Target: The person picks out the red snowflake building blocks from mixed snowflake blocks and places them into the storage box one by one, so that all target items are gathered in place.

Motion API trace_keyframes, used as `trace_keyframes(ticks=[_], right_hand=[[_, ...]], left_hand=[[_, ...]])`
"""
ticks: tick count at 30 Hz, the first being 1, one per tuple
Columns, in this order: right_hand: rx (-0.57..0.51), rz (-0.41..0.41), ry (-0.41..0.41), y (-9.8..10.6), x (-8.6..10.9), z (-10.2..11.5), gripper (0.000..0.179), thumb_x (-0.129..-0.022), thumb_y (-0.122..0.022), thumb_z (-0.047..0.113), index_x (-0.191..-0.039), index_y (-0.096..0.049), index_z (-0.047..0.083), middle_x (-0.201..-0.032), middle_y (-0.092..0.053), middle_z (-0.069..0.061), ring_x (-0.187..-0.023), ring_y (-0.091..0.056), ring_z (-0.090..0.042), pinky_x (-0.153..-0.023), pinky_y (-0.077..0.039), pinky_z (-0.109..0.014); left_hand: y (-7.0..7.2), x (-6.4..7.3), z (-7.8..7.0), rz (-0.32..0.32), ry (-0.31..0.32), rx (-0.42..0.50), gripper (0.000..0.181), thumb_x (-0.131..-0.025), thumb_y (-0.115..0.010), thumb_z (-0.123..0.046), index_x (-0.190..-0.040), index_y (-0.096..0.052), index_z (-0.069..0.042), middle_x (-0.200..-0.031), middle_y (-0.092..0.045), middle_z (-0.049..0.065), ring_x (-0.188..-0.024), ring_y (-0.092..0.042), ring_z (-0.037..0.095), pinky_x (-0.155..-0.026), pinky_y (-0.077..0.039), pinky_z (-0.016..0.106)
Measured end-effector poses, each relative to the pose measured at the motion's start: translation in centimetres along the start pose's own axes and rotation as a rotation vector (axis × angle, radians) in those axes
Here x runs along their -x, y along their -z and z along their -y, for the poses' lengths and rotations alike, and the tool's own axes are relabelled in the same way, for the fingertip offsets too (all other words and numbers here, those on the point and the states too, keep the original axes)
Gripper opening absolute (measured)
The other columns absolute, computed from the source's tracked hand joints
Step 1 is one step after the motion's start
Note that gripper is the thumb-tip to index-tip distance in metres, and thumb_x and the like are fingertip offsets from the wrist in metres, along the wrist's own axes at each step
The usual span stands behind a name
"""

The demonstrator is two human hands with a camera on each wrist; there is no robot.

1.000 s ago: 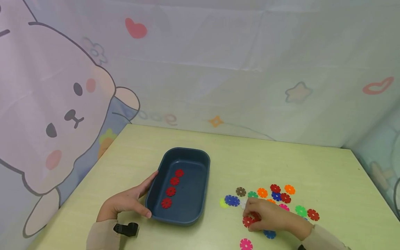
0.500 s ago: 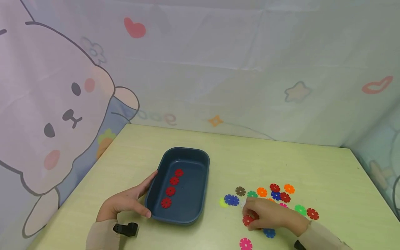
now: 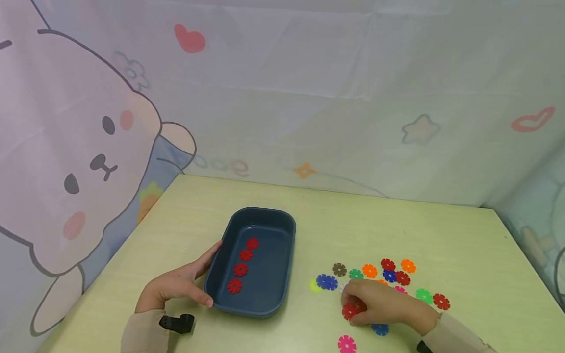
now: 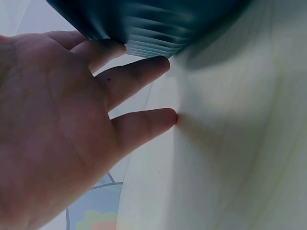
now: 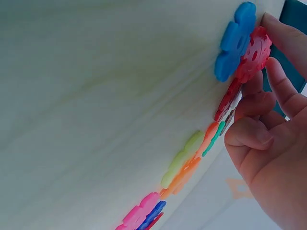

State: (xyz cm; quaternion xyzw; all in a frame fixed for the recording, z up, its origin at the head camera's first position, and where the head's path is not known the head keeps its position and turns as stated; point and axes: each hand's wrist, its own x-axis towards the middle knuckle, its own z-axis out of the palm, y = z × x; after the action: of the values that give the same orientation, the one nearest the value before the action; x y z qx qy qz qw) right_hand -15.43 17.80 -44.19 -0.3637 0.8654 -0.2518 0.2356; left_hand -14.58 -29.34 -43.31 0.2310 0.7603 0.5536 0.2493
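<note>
My left hand [image 3: 178, 287] rests against the left side of a dark blue plastic tray [image 3: 266, 287], fingers fairly straight, thumb at its near corner. In the left wrist view some fingertips of the left hand [image 4: 62, 120] lie along the wall of the tray [image 4: 148, 24]. Several red snowflake discs [image 3: 240, 269] lie in a row inside it. Over to the right, my right hand [image 3: 381, 301] pinches a red snowflake disc [image 3: 348, 312] between thumb and finger, low over the table. The right wrist view shows that red disc [image 5: 256, 55] beside a blue disc [image 5: 235, 43].
Loose discs surround the right hand: blue [image 3: 327, 282], brown [image 3: 339, 269], orange [image 3: 408, 266], green [image 3: 424, 295] and more red [image 3: 441, 301]. A pink disc [image 3: 346, 344] lies nearest the front. A printed cloth [image 3: 282, 98] hangs behind the table [image 3: 375, 230].
</note>
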Motion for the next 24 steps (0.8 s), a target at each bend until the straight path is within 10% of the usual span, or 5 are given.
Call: trace_keyframes(ticks=[7, 15, 24], right_hand=[[0.033, -0.027, 0.019, -0.14, -0.07, 0.17, 0.021, -0.081, -0.076, 0.030, -0.097, -0.064, 0.026, -0.088, -0.052, 0.017, -0.080, -0.047, -0.002, -0.068, -0.045, -0.020], [0.065, -0.042, 0.020, -0.12, -0.24, 0.54, 0.024, -0.079, -0.077, 0.030, -0.100, -0.066, 0.025, -0.091, -0.054, 0.018, -0.081, -0.049, -0.001, -0.067, -0.047, -0.020], [0.106, -0.060, 0.032, -0.18, -0.35, 0.30, 0.020, -0.082, -0.075, 0.034, -0.100, -0.067, 0.028, -0.088, -0.056, 0.020, -0.077, -0.048, -0.001, -0.066, -0.045, -0.020]], left_hand=[[0.03, -0.01, 0.07, 0.001, 0.007, 0.013, 0.127, -0.069, -0.084, -0.010, -0.156, 0.007, -0.023, -0.162, 0.002, 0.014, -0.145, -0.001, 0.041, -0.102, -0.022, 0.014], [-0.03, -0.17, -0.03, -0.001, 0.017, 0.005, 0.127, -0.069, -0.084, -0.010, -0.156, 0.007, -0.025, -0.162, 0.003, 0.012, -0.145, -0.002, 0.038, -0.110, -0.011, 0.055], [-0.05, -0.10, -0.05, -0.004, 0.025, 0.002, 0.128, -0.069, -0.085, -0.011, -0.156, 0.008, -0.024, -0.162, 0.004, 0.011, -0.145, -0.001, 0.037, -0.111, -0.014, 0.047]])
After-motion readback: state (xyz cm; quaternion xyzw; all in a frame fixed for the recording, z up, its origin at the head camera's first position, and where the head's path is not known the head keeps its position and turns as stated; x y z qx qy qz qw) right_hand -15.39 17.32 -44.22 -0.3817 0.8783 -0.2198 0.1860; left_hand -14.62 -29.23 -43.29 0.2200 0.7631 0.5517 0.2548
